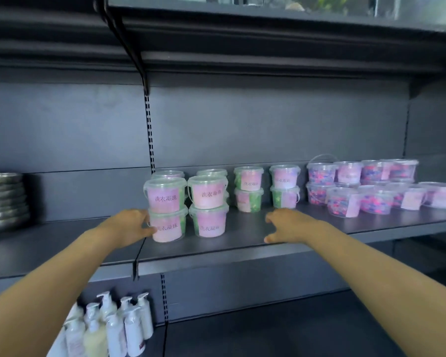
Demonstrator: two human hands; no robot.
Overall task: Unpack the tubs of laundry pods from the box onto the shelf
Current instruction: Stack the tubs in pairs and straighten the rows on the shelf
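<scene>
Clear tubs of laundry pods with pink labels stand in stacks of two on the dark shelf (242, 243). The front left stack (166, 208) has a second stack (208, 206) to its right, and further stacks (248, 189) stand behind. My left hand (129, 225) touches the left side of the bottom tub in the front left stack, fingers spread. My right hand (286, 225) hovers open over the bare shelf to the right of these stacks, holding nothing. The box is out of view.
Wider tubs of pink and blue pods (358, 186) fill the shelf's right part. Stacked metal bowls (5, 199) stand at the left. White pump bottles (111, 328) stand on the lower shelf. Another shelf hangs overhead.
</scene>
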